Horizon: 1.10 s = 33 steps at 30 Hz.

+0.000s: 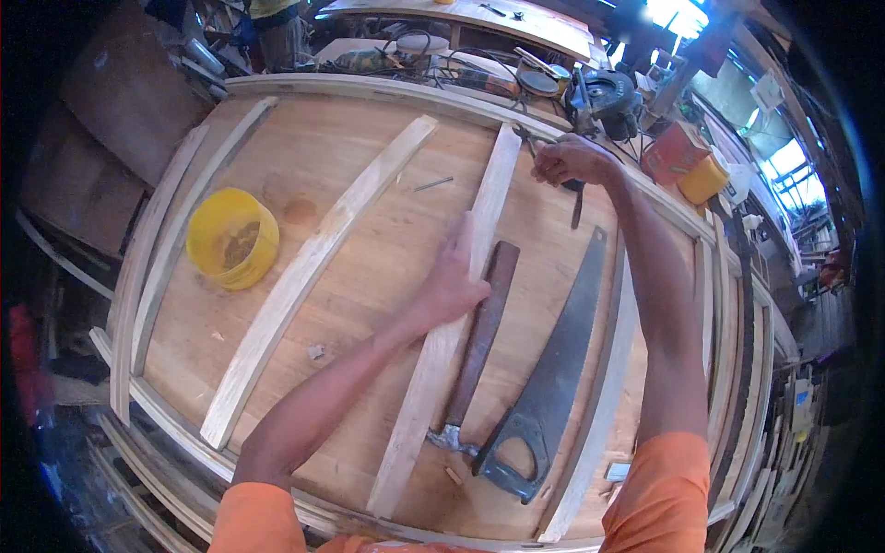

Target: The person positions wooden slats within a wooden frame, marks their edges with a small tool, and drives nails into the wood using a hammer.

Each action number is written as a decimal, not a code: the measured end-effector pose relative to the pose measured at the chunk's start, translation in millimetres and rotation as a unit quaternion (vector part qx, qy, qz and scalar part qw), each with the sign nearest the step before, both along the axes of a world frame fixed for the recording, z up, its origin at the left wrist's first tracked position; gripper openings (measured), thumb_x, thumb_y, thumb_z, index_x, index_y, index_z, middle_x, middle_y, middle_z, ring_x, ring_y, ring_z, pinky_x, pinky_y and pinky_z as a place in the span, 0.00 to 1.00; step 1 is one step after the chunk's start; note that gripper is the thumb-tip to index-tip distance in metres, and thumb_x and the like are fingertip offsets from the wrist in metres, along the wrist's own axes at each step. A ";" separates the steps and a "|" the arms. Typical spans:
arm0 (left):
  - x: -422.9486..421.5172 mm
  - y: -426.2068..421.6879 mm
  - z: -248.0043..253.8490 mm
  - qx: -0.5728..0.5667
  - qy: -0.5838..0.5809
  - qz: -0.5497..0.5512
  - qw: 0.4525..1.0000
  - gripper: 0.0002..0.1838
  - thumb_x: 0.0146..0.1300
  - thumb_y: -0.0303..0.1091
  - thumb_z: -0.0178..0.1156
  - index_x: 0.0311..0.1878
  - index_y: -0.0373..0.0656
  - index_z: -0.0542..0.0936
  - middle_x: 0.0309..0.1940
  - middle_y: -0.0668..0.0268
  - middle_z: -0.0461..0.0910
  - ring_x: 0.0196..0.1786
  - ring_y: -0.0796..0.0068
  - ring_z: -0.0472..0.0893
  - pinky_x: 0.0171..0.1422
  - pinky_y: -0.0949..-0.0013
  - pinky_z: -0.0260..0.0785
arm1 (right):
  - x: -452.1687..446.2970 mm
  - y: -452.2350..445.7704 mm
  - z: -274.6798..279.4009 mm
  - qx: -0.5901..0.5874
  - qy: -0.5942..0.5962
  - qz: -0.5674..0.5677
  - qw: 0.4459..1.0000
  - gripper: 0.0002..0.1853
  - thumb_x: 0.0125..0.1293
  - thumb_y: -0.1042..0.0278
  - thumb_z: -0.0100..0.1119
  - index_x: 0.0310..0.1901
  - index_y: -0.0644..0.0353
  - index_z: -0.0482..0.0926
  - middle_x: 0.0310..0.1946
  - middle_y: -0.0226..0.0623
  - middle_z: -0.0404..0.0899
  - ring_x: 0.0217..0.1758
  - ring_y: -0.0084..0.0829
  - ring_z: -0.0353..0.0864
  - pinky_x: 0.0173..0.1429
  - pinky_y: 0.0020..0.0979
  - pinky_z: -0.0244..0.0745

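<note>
Clamping the pale wooden strip [441,346] near mid-length with the fingers of the left hand [447,290], thumb on the side of the hammer [479,341]. Lying slantwise across the wooden surface [350,369]. Probably handling light and stiff, not slippery (perhaps snagging skin at rough edges), so calling for a hold by both long edges. Slanting the left forearm inward; reaching the right hand [573,158] toward the far end, wrist bending, fingers curling around a dark tool [578,207].
</note>
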State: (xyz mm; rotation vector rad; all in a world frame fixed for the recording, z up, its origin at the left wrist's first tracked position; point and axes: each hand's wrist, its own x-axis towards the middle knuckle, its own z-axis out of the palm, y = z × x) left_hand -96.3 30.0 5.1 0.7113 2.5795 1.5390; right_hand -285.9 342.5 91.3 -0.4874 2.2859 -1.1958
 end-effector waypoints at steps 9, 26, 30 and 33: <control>1.2 0.1 -5.5 0.007 -0.020 0.002 1.000 0.60 0.51 0.27 0.65 0.83 0.27 0.41 0.81 0.32 0.48 0.86 0.40 0.48 0.90 0.57 0.41 | -38.4 -16.3 -12.5 0.271 0.118 -0.117 0.948 0.16 0.75 0.57 0.59 0.46 0.64 0.86 0.44 0.48 0.89 0.46 0.44 0.92 0.47 0.46 0.89; 2.1 0.7 -1.8 0.034 -0.028 0.005 0.999 0.58 0.52 0.26 0.63 0.83 0.26 0.41 0.82 0.33 0.46 0.86 0.40 0.46 0.90 0.56 0.41 | -9.9 -60.4 -47.4 0.531 0.474 -0.095 0.696 0.13 0.74 0.63 0.60 0.42 0.67 0.85 0.38 0.42 0.83 0.40 0.38 0.88 0.34 0.40 0.84; 2.6 1.1 -2.5 0.036 -0.024 0.002 0.999 0.58 0.52 0.26 0.64 0.83 0.27 0.41 0.82 0.34 0.46 0.86 0.40 0.46 0.90 0.57 0.41 | -5.1 -42.9 -23.0 -0.070 -0.009 -0.257 0.964 0.28 0.78 0.44 0.60 0.34 0.66 0.83 0.27 0.35 0.83 0.25 0.24 0.82 0.31 0.30 0.82; 3.1 2.0 -3.3 0.022 -0.025 0.002 0.999 0.58 0.52 0.26 0.64 0.83 0.27 0.41 0.82 0.35 0.47 0.86 0.41 0.47 0.89 0.57 0.41 | -12.3 -29.2 -18.5 0.069 0.028 -0.210 0.975 0.33 0.65 0.37 0.74 0.23 0.64 0.79 0.22 0.34 0.80 0.22 0.23 0.77 0.29 0.28 0.75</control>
